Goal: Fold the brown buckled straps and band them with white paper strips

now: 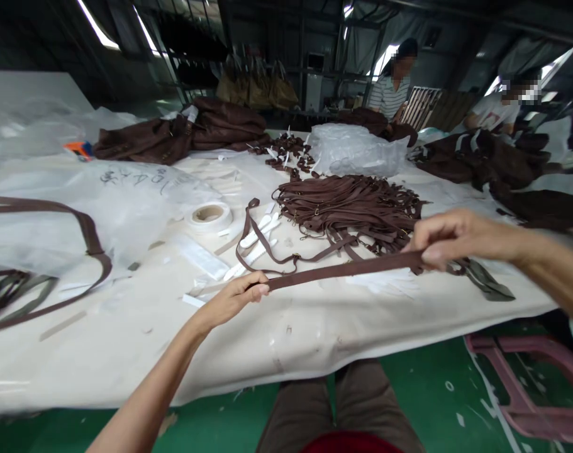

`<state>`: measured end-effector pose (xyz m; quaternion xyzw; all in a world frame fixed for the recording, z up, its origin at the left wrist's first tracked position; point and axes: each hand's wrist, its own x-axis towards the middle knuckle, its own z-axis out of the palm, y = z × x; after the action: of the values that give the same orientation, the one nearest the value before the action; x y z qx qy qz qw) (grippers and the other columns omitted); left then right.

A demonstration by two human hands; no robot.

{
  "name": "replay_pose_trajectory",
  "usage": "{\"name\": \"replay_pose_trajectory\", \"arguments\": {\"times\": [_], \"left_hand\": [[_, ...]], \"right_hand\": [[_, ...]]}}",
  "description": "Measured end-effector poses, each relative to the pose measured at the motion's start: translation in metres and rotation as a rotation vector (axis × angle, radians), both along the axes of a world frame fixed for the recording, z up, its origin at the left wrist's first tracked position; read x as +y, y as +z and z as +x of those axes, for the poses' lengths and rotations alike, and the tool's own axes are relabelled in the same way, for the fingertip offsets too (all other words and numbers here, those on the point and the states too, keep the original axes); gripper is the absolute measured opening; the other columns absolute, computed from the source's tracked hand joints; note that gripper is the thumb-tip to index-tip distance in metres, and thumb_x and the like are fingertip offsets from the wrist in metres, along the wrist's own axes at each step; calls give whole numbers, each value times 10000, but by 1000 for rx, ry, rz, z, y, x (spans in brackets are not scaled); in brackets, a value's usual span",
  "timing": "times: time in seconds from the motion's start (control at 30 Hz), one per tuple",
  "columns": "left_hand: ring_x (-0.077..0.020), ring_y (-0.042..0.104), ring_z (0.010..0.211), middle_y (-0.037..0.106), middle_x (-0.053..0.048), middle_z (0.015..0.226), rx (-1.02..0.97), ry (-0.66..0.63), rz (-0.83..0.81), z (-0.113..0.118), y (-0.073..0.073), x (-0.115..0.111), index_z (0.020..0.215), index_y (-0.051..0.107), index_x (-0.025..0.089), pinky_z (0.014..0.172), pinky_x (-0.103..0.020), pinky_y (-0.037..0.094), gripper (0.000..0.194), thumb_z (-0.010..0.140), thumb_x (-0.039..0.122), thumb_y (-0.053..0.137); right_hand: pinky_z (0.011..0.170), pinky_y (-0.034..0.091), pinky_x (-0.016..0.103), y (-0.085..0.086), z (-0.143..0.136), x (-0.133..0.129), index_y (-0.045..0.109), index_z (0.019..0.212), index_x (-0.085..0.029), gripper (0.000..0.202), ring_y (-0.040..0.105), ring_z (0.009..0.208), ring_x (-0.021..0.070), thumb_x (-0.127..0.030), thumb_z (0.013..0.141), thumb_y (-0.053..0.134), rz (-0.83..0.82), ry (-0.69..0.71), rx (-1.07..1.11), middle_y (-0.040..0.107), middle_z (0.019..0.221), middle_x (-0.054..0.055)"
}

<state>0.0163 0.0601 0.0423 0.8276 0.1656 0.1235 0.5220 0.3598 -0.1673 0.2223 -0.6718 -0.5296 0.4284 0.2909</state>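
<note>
A brown strap [343, 270] is stretched between my two hands above the front part of the table. My left hand [241, 294] pinches its left end between thumb and fingers. Farther along, my right hand [449, 239] is closed on the strap's right part, slightly higher than the left. A looser length of brown strap with a small metal fitting curls on the table behind my left hand. Beyond the stretched strap lies a large pile of brown straps [347, 204] with small brass-coloured clips. A dark green strap piece [489, 283] rests below my right hand.
A roll of white tape [209, 217] and white strips lie left of centre. More straps [95, 242] loop over plastic sheeting at the left. Brown bags [229, 124] and a bundle of clear plastic [359, 148] stand farther back. Two people work beyond the table. A pink stool [526, 384] is at lower right.
</note>
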Motion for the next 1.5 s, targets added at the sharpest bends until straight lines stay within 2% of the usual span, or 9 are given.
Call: {"name": "replay_pose_trajectory", "arguments": {"times": [0.17,0.3,0.43,0.63,0.73,0.83,1.03,1.27,1.5], "left_hand": [[-207,645,904,702,-41,1018,115,100,368,-10,-47,-11,1069,646,232,830,-285,498,308,964,451,455],[-241,619,988,703,-73,1046,109,93,520,-5,-62,-12,1131,647,219,899,-343,493,343,979,428,421],[-230,586,908,679,-70,922,75,103,600,-3,-63,-12,1028,664,208,849,-339,492,321,998,385,398],[-227,575,933,635,-80,966,65,145,656,-3,-70,-18,1018,653,195,869,-350,489,313,1008,349,381],[-223,575,929,629,-72,958,53,154,666,-3,-72,-17,1017,653,208,869,-349,491,282,1001,332,400],[-228,570,900,622,-68,920,46,174,675,-3,-72,-16,1012,658,209,846,-359,491,278,996,331,409],[-232,561,884,619,-69,914,54,166,691,-1,-73,-13,1036,665,208,829,-370,488,276,993,313,412],[-238,552,864,608,-76,899,48,140,700,0,-73,-12,1034,661,193,806,-376,481,285,1002,316,406],[-238,536,875,579,-76,896,80,151,666,0,-74,-13,1039,660,192,817,-377,480,273,999,312,418]], "right_hand": [[791,525,339,-168,-1,-44,672,858,-178,242,639,807,193,-402,886,583,16,72,-340,694,862,53],[960,507,386,-219,-5,-69,666,957,-211,219,640,1035,222,-357,951,502,186,72,-413,683,1076,99],[1088,442,442,-214,-13,-72,638,1160,-244,288,558,1252,252,-393,929,554,223,51,-563,587,1338,117],[1182,229,591,-211,-70,-8,208,1571,-171,1061,155,1506,361,-607,746,713,73,101,-795,197,1629,186],[1091,342,599,-216,-88,22,328,1522,-178,859,380,1381,384,-554,828,666,64,163,-857,422,1498,210],[938,483,430,-217,-89,29,470,1420,-173,510,583,1092,280,-330,945,568,186,261,-902,629,1147,148],[612,425,253,-204,-81,28,555,1296,-258,324,557,718,161,-206,999,435,348,723,-894,581,860,21],[612,384,280,-179,-82,54,610,1044,-187,177,547,805,179,-105,926,506,324,1146,-852,624,882,52],[690,356,307,-193,-70,66,635,978,-201,184,527,968,193,-197,1011,454,542,1108,-925,630,1051,70]]}}
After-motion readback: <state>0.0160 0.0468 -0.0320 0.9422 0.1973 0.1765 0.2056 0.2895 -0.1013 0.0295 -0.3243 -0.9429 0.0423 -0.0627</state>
